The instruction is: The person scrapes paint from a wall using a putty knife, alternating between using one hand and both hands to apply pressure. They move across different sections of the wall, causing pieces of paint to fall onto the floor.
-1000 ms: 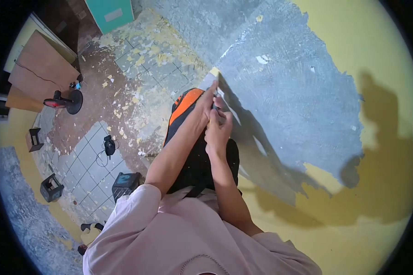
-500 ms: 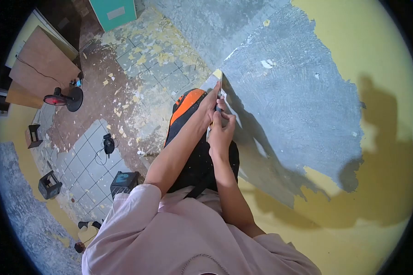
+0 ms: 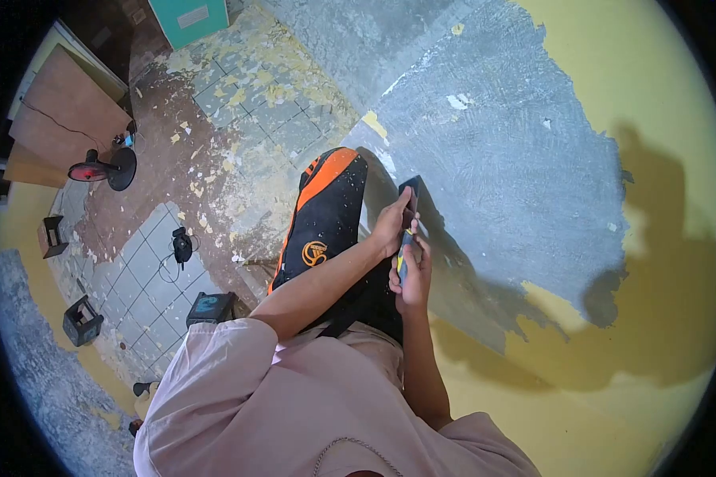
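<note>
A scraper point(image 3: 406, 246) with a blue and yellow handle and a dark flat blade is held in front of my body, beside the wall. My right hand point(image 3: 415, 278) is wrapped round its handle. Higher up, my left hand point(image 3: 391, 226) is closed on the blade end, with the thumb along the blade. Behind the blade is the bare grey wall point(image 3: 501, 175), its yellow paint point(image 3: 668, 95) ending in a ragged edge. A small yellow paint patch point(image 3: 374, 124) remains near the bottom of the wall.
My leg in black and orange trousers point(image 3: 326, 207) stands by the wall. Paint flakes point(image 3: 274, 87) litter the floor. Leftward are a fan point(image 3: 119, 169), a black corded device point(image 3: 182, 247), small dark stools point(image 3: 82, 320) and leaning boards point(image 3: 64, 111). A teal box point(image 3: 187, 20) stands at the back.
Both hands and the scraper have moved back toward my body and slightly right, away from the yellow patch low on the wall. More of the trouser leg shows.
</note>
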A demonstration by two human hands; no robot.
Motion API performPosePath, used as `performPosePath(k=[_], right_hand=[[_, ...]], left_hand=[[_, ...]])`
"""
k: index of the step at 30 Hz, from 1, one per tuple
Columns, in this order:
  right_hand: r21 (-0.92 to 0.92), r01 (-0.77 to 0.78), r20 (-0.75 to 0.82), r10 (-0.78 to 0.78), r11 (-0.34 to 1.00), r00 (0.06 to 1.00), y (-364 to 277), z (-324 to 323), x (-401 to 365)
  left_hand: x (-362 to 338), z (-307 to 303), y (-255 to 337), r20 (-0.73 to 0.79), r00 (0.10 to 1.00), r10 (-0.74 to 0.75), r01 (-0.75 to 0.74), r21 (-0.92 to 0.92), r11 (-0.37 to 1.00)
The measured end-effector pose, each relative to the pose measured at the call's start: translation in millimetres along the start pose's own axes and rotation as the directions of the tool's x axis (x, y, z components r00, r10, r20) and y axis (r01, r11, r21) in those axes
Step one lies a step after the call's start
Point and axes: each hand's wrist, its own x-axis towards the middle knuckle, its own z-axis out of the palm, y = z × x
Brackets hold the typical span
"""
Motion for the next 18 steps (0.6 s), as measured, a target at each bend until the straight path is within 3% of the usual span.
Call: performPosePath(k=[3, 4, 6, 7, 9, 12, 13, 16, 18], right_hand=[[-0.049, 0.159, -0.117, -0.164, 0.986, 0.979, 4.7, 28.9, 28.4], [-0.088, 0.219, -0.149, -0.231, 0.972, 0.962, 6.6, 41.9, 44.2], [-0.087, 0.251, -0.142, -0.261, 0.964, 0.955, 7.5, 51.3, 42.6], [-0.083, 0.252, -0.143, -0.262, 0.964, 0.955, 6.2, 51.7, 35.3], [-0.135, 0.230, -0.190, -0.253, 0.964, 0.949, 4.5, 46.8, 19.0], [-0.273, 0.291, -0.130, -0.335, 0.917, 0.933, 13.2, 54.3, 59.5], [-0.243, 0.268, -0.157, -0.310, 0.932, 0.937, 12.6, 70.0, 57.2], [-0.108, 0.383, -0.166, -0.396, 0.917, 0.903, 22.5, 64.2, 38.6], [-0.136, 0.368, -0.154, -0.386, 0.920, 0.909, 10.5, 61.0, 40.4]], left_hand=[[30.1, -17.7, 18.9, -0.039, 0.998, 0.051, -0.053, -0.040, 0.998], [32.0, -18.3, 37.0, 0.011, 0.999, 0.044, -0.042, -0.160, 0.986], [27.7, -11.5, 45.7, -0.037, 0.998, 0.058, -0.064, -0.217, 0.974], [18.8, -5.1, 44.7, -0.037, 0.998, 0.058, -0.064, -0.213, 0.975], [1.8, 7.8, 34.7, -0.094, 0.994, -0.050, 0.047, -0.031, 0.998], [32.1, -20.8, 60.0, -0.020, 0.995, 0.101, -0.102, -0.110, 0.989], [31.6, -22.4, 73.8, 0.021, 1.000, -0.011, 0.015, -0.210, 0.978], [6.1, -6.3, 56.3, -0.068, 0.994, -0.088, 0.084, -0.053, 0.995], [13.6, 0.3, 56.2, -0.087, 0.991, -0.106, 0.095, -0.120, 0.988]])
